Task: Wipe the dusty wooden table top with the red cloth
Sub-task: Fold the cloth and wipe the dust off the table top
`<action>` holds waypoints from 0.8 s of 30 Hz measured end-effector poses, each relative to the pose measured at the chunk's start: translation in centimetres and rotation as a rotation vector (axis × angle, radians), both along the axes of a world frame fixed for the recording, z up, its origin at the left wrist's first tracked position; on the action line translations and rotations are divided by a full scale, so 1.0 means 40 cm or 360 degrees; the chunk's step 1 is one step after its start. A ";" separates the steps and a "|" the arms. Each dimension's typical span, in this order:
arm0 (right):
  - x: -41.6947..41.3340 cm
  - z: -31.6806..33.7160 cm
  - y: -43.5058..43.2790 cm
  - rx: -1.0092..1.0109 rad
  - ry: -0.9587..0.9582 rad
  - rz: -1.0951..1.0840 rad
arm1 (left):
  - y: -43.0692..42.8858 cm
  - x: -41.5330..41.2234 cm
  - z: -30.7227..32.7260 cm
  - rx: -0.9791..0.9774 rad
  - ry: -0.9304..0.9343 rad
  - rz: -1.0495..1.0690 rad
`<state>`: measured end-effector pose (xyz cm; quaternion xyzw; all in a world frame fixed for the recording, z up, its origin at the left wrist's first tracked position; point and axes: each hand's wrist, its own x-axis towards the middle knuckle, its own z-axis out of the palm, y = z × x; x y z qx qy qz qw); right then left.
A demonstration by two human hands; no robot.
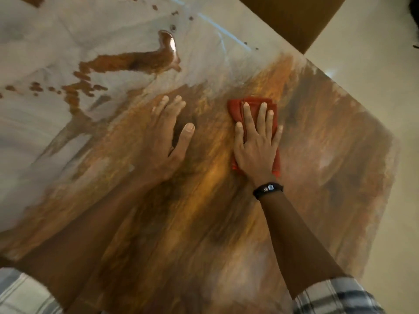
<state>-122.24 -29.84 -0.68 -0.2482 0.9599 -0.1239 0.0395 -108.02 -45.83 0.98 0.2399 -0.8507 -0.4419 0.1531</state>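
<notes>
The wooden table top (204, 223) fills the view. Its near and right parts show brown streaked wood, while pale grey dust (68, 41) covers the far left. My right hand (256, 143) lies flat with spread fingers on the folded red cloth (237, 109), pressing it to the table right of centre. Flat on the bare wood to the left of the cloth, palm down, rests my left hand (167, 137), holding nothing. A black wristband (267, 189) sits on my right wrist.
A wet brown puddle with scattered drops (136, 61) lies in the dusty area beyond my left hand. The table's right edge (385, 177) borders a pale floor (374, 53). A dark brown piece of furniture (294, 17) stands at the top.
</notes>
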 end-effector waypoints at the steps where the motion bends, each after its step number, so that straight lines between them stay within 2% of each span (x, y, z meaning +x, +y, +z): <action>1: -0.010 -0.001 -0.053 -0.0002 0.0012 0.0053 | -0.022 0.011 0.005 -0.0008 -0.0011 0.0041; 5: -0.054 -0.006 -0.265 0.0025 0.0005 0.0284 | -0.108 0.035 0.017 -0.0032 -0.0049 0.0181; 13: -0.091 0.005 -0.649 0.0095 -0.0047 0.0636 | -0.237 0.089 0.016 -0.0057 0.0075 0.0336; 17: 0.074 0.000 -0.614 0.0078 0.0123 0.1007 | -0.276 0.122 0.024 -0.0089 0.0179 0.0445; 21: 0.279 -0.001 -0.452 -0.0115 -0.0044 0.1396 | -0.285 0.144 0.057 -0.0006 0.0214 0.0671; 24: 0.279 0.013 -0.377 -0.0028 -0.0083 0.1361 | -0.278 0.148 0.069 0.0019 0.0183 0.0671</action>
